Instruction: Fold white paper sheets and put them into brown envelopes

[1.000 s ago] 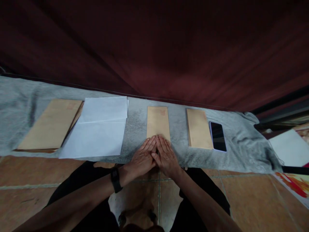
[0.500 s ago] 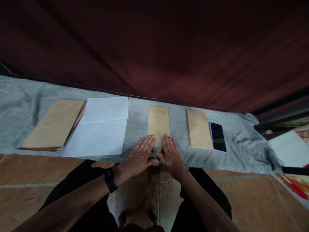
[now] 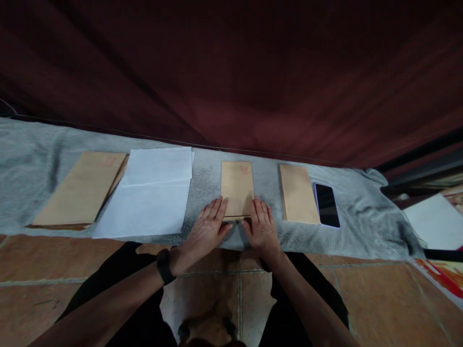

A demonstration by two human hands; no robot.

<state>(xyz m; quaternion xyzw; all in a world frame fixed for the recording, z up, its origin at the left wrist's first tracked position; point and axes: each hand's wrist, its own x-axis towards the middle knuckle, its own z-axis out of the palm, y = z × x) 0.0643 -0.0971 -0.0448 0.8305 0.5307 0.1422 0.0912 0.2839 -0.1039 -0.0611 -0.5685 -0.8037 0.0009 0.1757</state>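
Observation:
A brown paper envelope [image 3: 237,185] with small red print at its upper right lies flat on the grey cloth [image 3: 204,178] in front of me. My left hand [image 3: 208,224] rests at its lower left corner, fingers stretched out. At the lower right corner lies my right hand [image 3: 263,226], also with fingers extended and touching the edge. Both hands are open, and neither grips anything. The near edge of the envelope shows between my thumbs.
To the left are white paper sheets [image 3: 155,202] and a stack of larger brown envelopes [image 3: 77,190]. On the right lie a stack of brown envelopes [image 3: 298,193] and a phone [image 3: 327,205]. A dark red curtain [image 3: 231,82] hangs behind.
My hands have moved apart, from the envelope's lower face out to its two lower corners. The near edge of the envelope is now uncovered.

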